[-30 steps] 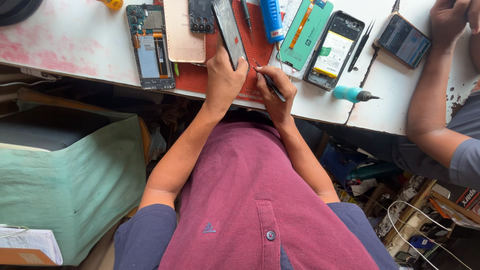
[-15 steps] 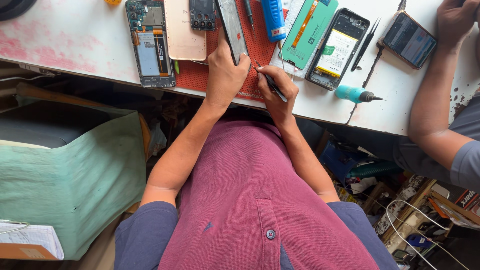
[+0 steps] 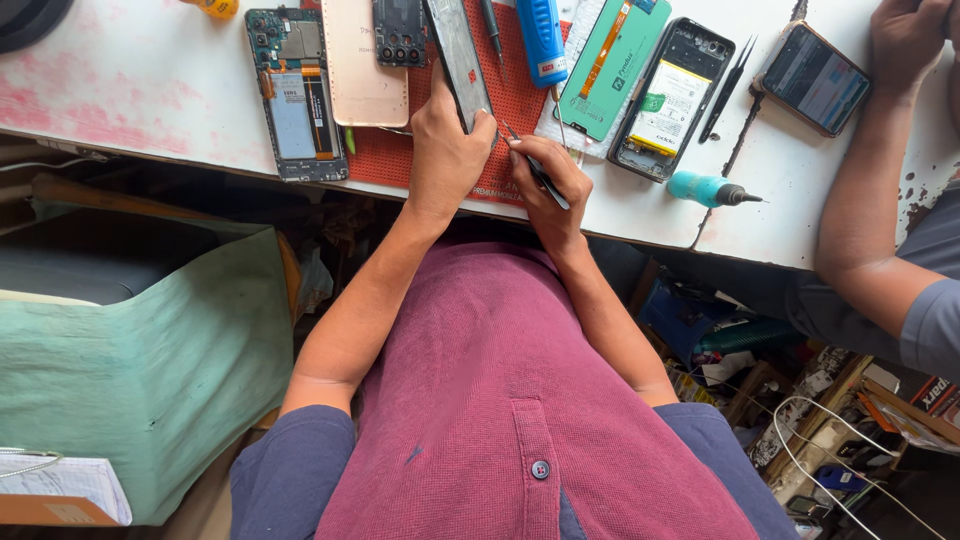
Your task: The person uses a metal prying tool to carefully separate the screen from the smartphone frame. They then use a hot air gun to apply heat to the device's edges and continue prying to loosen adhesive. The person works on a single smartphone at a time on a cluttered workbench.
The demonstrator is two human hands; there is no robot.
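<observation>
My left hand (image 3: 445, 150) grips the near end of a long grey phone frame (image 3: 458, 55) held on edge over a red work mat (image 3: 400, 160). My right hand (image 3: 545, 185) holds a thin black tool (image 3: 532, 165) like a pen, its tip touching the frame's near corner by my left thumb. Both hands rest at the white table's near edge.
On the white table (image 3: 120, 100) lie an opened phone with bare circuit board (image 3: 295, 95), a gold back cover (image 3: 362, 60), a blue tool (image 3: 542, 40), a green box (image 3: 612, 65), another opened phone (image 3: 665, 100), tweezers (image 3: 725, 85) and a teal screwdriver (image 3: 705, 190). Another person's hand (image 3: 905, 40) holds a phone (image 3: 815, 80).
Both hands stay on the frame and tool; the tool tip has shifted slightly along the frame's corner. The view has drifted a little.
</observation>
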